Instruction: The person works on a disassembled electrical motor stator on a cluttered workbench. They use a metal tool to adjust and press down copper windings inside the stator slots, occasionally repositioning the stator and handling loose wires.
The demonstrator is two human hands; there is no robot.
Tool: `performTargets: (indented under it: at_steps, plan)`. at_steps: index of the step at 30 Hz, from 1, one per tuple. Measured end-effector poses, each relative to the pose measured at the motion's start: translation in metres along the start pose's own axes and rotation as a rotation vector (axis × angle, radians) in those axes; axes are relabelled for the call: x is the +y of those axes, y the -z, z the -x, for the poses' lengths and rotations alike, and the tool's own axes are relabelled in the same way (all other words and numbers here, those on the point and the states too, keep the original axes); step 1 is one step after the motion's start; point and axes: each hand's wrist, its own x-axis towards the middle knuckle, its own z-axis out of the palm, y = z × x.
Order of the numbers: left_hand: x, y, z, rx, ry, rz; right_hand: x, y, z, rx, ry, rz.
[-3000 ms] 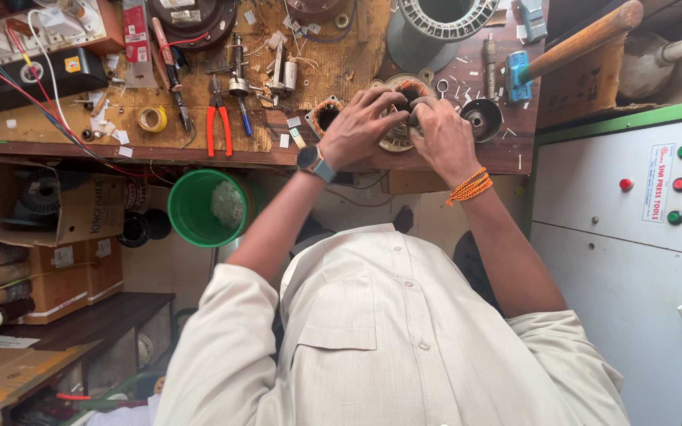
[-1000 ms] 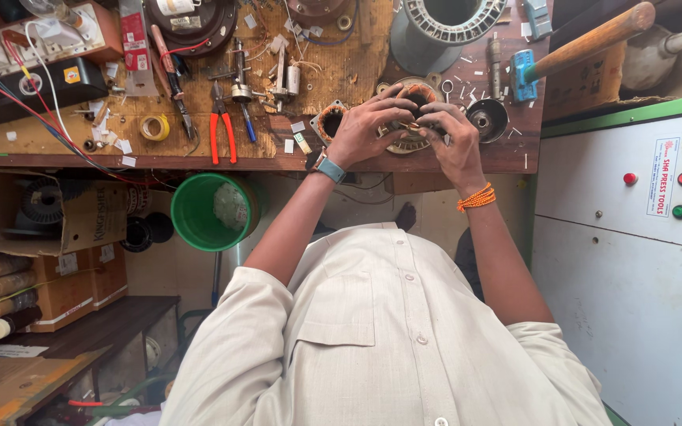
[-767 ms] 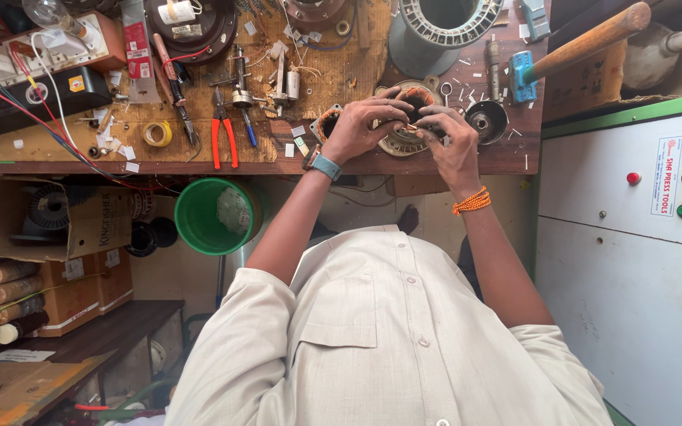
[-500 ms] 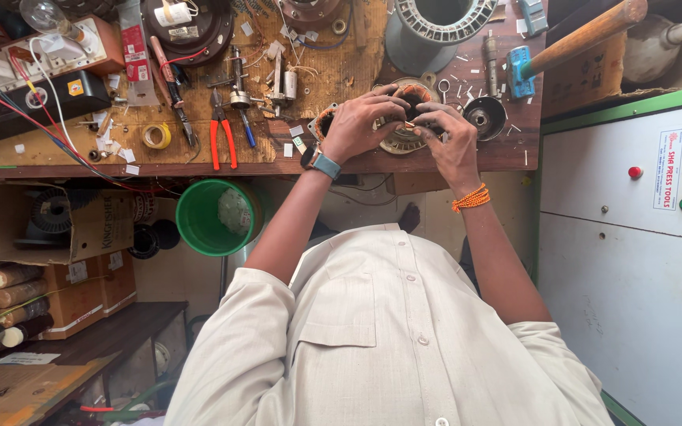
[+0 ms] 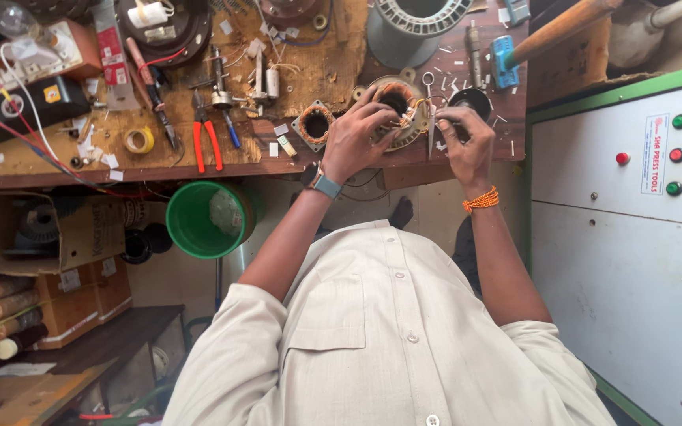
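Presently, the left hand rests on a round motor stator with copper windings, which lies on the wooden workbench close to its near edge. The fingers are curled over the stator's left rim and winding, gripping it. The right hand is closed in a pinch around small scissors, held just right of the stator with the handle loops pointing away to the far side. A watch sits on the left wrist and an orange thread band on the right wrist.

Just left of the stator lies a smaller square stator. Further left on the bench are red-handled pliers and a roll of yellow tape. A hammer with a wooden handle lies to the right of the hands. Below the bench edge stands a green bucket, and a green-framed control cabinet occupies the right side.
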Motion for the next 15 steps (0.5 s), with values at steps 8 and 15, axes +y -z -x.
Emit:
performTargets:
  at_steps: [8,15]
  plan:
    - [0.030,-0.022,0.012,0.148,0.150,-0.165,0.015,-0.004,0.033,-0.058,-0.162,-0.051]
    - [0.031,-0.030,0.018,0.180,0.128,-0.271,0.018,-0.007,0.052,-0.071,-0.171,-0.086]
